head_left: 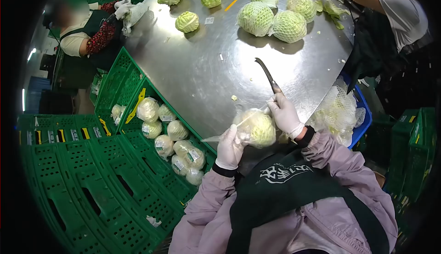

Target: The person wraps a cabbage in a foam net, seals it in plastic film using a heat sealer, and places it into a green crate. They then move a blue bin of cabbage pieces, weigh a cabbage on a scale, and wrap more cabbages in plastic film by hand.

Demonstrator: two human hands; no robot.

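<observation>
A pale green cabbage (262,130) in a clear plastic bag (246,116) is in front of my apron, at the near edge of the metal table. My left hand (229,149), in a white glove, pinches the bag at the cabbage's left side. A loose tail of plastic sticks out to the left of those fingers. In my gloved right hand (285,115) is a knife (265,72), its dark curved blade pointing away from me over the table. The fingers of that hand also touch the bag's upper right edge, and a stretched strand of plastic runs between both hands.
Net-wrapped cabbages (257,19) and bare cabbages (187,22) stand on the metal table (206,65). A green crate (133,130) at left holds several bagged cabbages. At right, a blue bin (363,121) contains netting. Co-workers stand at far left and upper right.
</observation>
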